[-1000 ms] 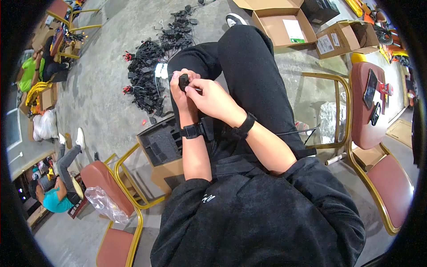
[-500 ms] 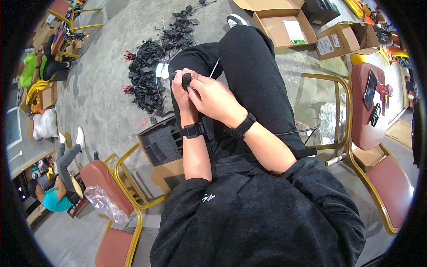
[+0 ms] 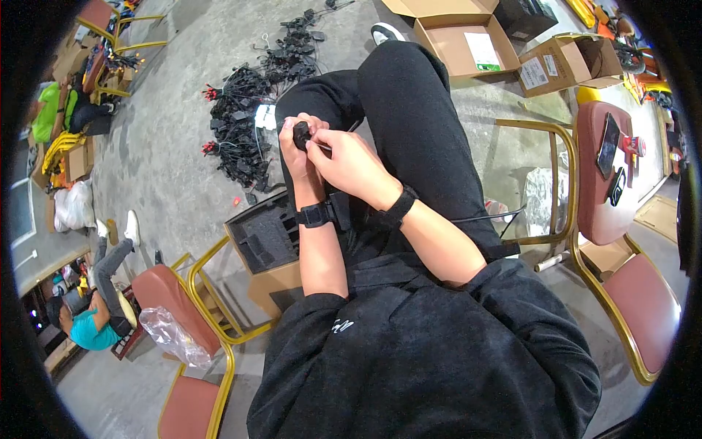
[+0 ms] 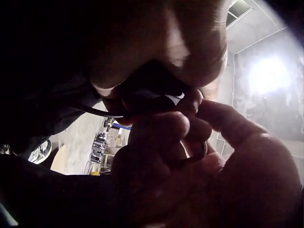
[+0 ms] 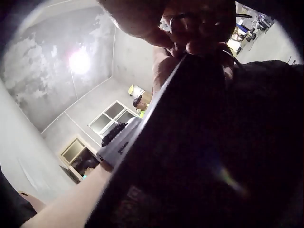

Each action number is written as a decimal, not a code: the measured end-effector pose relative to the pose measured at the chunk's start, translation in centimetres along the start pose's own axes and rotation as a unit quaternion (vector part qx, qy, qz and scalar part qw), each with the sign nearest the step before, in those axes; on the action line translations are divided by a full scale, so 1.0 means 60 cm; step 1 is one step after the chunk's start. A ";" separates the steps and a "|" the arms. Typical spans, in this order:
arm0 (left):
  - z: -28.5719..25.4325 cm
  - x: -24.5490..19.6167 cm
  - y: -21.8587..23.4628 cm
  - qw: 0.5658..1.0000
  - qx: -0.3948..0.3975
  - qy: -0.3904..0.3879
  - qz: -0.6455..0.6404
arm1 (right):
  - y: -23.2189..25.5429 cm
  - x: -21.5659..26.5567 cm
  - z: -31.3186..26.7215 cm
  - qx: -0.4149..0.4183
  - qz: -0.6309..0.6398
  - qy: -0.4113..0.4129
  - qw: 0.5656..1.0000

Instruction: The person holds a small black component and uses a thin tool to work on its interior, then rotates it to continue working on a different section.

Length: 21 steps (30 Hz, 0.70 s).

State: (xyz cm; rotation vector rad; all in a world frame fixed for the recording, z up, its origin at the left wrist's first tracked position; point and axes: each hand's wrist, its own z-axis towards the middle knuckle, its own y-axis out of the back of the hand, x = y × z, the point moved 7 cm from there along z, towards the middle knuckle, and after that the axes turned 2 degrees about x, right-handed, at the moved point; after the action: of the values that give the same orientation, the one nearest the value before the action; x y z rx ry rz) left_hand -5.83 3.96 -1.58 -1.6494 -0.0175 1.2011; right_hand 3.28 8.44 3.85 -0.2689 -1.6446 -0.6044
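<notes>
Over the lap, my left hand (image 3: pixel 294 155) holds a small black block-like piece (image 3: pixel 300 134) upright between thumb and fingers. My right hand (image 3: pixel 352 162) is against it from the right, thumb and fingers bent and pinching at the piece's lower side. A thin dark cable (image 4: pixel 97 112) runs out from between the hands in the left wrist view. Both hands meet in that view, dark against the light, with the piece mostly hidden by fingers. In the right wrist view the fingers (image 5: pixel 194 40) of the hands cluster at the top edge.
A heap of black cables and adapters (image 3: pixel 241 124), some red-tipped, lies on the floor ahead. A foam-lined box (image 3: pixel 267 238) stands left of the lap. Open cardboard boxes (image 3: pixel 457 51) are at front right. A chair (image 3: pixel 603 197) at right bears a phone (image 3: pixel 609 146).
Both hands stay together over the lap and shift only slightly. The pale strand seen between the legs half a second ago now shows dark and lower beside the right hand.
</notes>
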 end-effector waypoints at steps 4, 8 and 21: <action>0.002 0.000 0.002 1.000 -0.005 0.002 0.012 | 0.006 0.023 -0.009 -0.039 -0.133 0.117 0.983; 0.005 0.003 0.014 0.994 0.022 0.024 0.109 | 0.010 0.033 -0.010 -0.039 -0.203 0.152 0.966; 0.002 0.000 0.007 0.997 -0.018 0.004 0.081 | 0.012 0.013 -0.002 -0.016 -0.082 0.052 0.995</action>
State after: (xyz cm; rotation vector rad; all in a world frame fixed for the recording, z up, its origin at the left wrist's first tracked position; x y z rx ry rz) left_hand -6.09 3.85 -1.90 -1.7130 0.1005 1.3233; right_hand 3.62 8.82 4.76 -0.1237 -1.5681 -0.7572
